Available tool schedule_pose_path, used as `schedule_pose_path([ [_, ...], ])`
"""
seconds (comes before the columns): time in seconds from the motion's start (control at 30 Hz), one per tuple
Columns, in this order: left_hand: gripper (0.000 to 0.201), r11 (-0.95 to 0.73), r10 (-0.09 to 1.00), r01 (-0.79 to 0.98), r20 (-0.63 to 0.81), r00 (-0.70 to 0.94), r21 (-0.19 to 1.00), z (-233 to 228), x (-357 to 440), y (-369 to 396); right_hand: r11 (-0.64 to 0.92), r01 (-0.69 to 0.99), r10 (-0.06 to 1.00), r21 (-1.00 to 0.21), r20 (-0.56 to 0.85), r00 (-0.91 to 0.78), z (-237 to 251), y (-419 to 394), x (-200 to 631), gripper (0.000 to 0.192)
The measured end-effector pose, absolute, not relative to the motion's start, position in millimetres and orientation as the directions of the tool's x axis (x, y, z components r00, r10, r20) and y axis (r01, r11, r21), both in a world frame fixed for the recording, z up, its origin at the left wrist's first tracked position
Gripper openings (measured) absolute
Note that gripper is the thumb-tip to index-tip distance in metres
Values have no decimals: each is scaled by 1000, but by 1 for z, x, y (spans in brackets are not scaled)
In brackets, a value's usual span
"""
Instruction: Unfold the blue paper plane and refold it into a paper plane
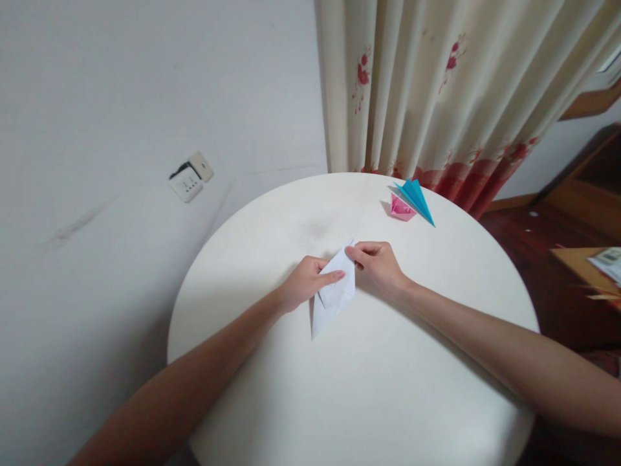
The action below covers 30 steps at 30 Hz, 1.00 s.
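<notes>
A folded sheet of white paper [334, 299] is held between my two hands over the middle of the table, its long point angled down to the left. My left hand [308, 281] grips its left side, with the thumb flat across the front and the other fingers behind, mostly hidden. Thumb and fingers of my right hand [373, 259] pinch the paper's top right corner. Creases and layered flaps show on its face.
On the far right of the round white table [272, 401] lie a pink folded paper boat [402, 210] and a blue paper airplane [417, 199]. Behind hangs a floral curtain [417, 90]. A wall with a socket [187, 184] stands on the left.
</notes>
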<state>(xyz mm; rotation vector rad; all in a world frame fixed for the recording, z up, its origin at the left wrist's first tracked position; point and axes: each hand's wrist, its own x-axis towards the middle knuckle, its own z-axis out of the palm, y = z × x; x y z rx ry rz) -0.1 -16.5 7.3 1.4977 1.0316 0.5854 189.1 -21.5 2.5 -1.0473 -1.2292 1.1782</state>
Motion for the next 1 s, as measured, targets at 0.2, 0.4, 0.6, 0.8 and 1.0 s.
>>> schedule_pose_path([
  [0.2,41,23,910,264,-130,395,964,6,2,-15,165,65,986,-984,166,10,1,-16,193,43],
  [0.4,49,-134,919,376,-27,394,917,6,5,-15,313,251,943,-916,330,30,10,-25,191,29],
  [0.6,48,-147,901,365,-29,433,919,12,4,-19,238,235,964,-942,258,57,10,-23,193,21],
  [0.8,45,-18,850,286,-136,510,958,13,0,-17,142,73,987,-987,146,61,5,-17,197,20],
  [1.0,43,131,864,152,-188,467,980,9,6,-19,172,67,984,-983,175,30,5,-22,191,19],
])
